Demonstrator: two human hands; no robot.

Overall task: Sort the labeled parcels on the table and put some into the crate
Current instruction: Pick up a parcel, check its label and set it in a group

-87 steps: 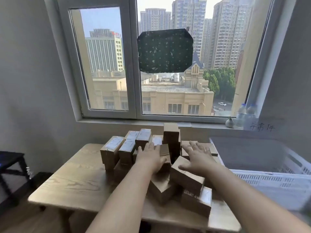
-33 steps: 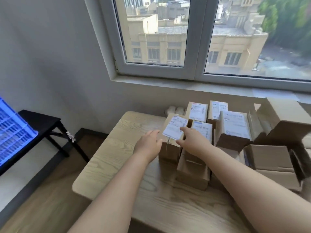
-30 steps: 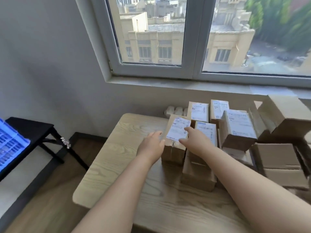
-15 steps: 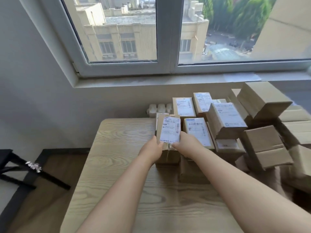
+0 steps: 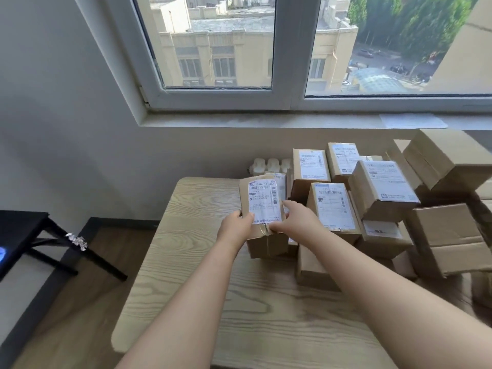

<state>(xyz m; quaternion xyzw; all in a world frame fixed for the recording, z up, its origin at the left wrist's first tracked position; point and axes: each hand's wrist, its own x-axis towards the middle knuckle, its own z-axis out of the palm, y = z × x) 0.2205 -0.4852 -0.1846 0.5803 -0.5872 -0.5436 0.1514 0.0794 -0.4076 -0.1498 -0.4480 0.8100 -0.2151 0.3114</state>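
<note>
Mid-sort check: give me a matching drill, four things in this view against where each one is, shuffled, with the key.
Things
1. brown cardboard parcel with the white barcode label
2. black side table
3. white paper sheet
4. plain brown cardboard box

Places
A. on the windowsill
B. top of the stack at the far right
C. gripped between the left hand and the right hand
D. on the floor, left of the light wooden table

Pairs: 1-C, 2-D, 3-A, 4-B
</note>
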